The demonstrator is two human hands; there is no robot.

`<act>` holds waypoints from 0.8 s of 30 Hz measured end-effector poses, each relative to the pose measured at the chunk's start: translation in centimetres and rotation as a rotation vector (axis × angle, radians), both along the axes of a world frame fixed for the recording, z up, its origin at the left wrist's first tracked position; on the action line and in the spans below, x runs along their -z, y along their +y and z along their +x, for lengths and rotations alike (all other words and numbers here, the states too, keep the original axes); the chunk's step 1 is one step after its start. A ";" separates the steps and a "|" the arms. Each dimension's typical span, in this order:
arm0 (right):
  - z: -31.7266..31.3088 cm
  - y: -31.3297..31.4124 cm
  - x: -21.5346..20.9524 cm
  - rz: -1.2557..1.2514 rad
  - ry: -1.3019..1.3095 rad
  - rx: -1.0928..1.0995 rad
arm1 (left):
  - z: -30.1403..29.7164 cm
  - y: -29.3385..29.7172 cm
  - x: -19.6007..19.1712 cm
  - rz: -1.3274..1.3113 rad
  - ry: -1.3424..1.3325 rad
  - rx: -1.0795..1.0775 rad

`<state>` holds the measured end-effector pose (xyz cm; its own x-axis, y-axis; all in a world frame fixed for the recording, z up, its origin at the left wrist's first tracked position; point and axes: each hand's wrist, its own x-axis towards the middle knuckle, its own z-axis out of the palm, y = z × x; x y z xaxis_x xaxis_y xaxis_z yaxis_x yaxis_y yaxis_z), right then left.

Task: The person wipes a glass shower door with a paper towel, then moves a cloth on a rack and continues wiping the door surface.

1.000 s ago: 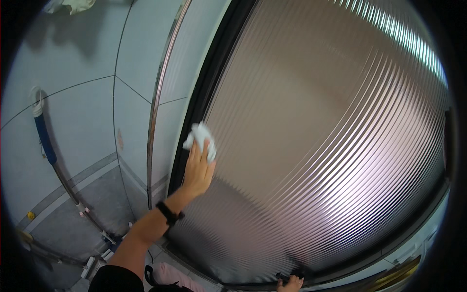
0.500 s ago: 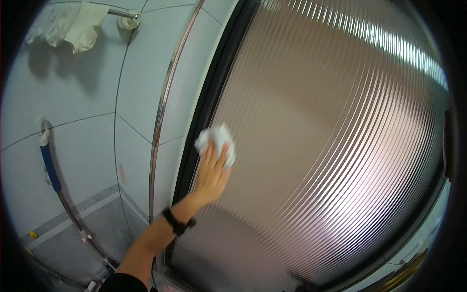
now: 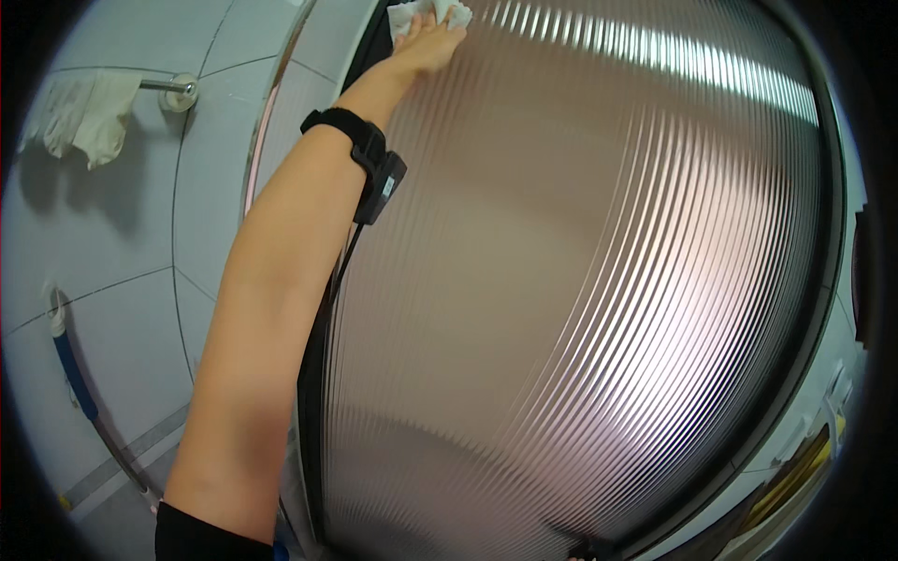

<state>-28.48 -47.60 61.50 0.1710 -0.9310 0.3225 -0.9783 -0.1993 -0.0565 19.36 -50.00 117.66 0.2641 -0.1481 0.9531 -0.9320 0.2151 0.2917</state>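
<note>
Cloth [image 3: 426, 13] sits bunched under my left hand [image 3: 428, 45] at the far top of the ribbed glass door [image 3: 580, 280], pressed flat against the panel near its dark left edge; the fingers are closed over the white wad, holding it to the glass, and the arm is stretched full length up from the near lower edge because that corner of the door is high and far from me. I judge the palm-down pressure is what keeps the cloth in contact with the ridges as it works over them. A black wrist strap [image 3: 360, 154] with a small unit hanging from it circles the forearm, and a thin cable runs down from it along the door's edge. My right hand I cannot place with any confidence: only a sliver of something shows at the near bottom rim of the door, too small to read, so I cannot tell whether it is open or closed. Counting what I see: one cloth in hand, one glass door, one wrist strap. On the tiled wall to the left there is one towel bar [image 3: 168, 89] with one pale rag [image 3: 79, 112] draped over it, hung there out of the way, and lower down one curved rail with a blue sleeve [image 3: 77, 379].
</note>
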 end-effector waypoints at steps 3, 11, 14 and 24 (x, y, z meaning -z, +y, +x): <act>0.4 0.6 -0.2 -0.001 -0.015 0.002 | 0.4 0.1 0.1 -0.023 -0.096 -0.133; -0.2 0.8 0.4 -0.178 -0.074 -0.009 | 2.4 -0.3 11.8 -0.052 -0.695 -0.291; 1.0 0.6 -0.7 -0.046 -0.135 0.044 | 2.4 0.0 18.8 0.017 -0.537 -0.198; 1.0 0.2 -0.7 -0.086 -0.196 -0.062 | -1.7 2.4 40.6 0.331 -0.254 -0.083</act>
<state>-27.51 -47.41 62.20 0.1538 -0.8884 0.4326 -0.9359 -0.2714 -0.2246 17.63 -47.56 77.09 0.0512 -0.4447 0.8942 -0.9934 0.0694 0.0914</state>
